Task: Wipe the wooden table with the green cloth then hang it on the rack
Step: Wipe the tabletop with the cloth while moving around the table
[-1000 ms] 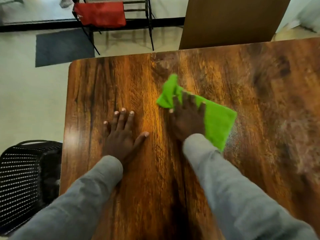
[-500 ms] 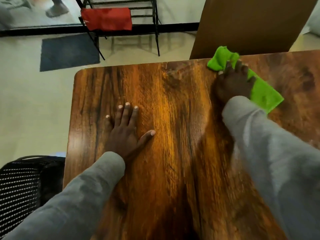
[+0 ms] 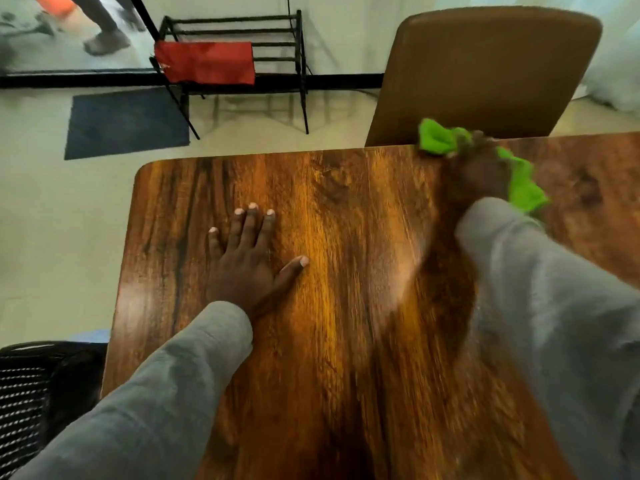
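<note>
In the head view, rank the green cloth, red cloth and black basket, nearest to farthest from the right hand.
1. green cloth, under the right hand at the far edge.
2. red cloth, on the rack, far left.
3. black basket, floor, near left.

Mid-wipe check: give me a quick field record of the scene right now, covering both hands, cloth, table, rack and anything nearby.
left hand: flat on table, fingers spread, empty
right hand: pressing green cloth at table's far edge, blurred
wooden table: only the hands and cloth on it
rack: black, on the floor beyond table, red cloth draped on it
chair: brown backrest behind far edge
basket: black, lower left
</note>
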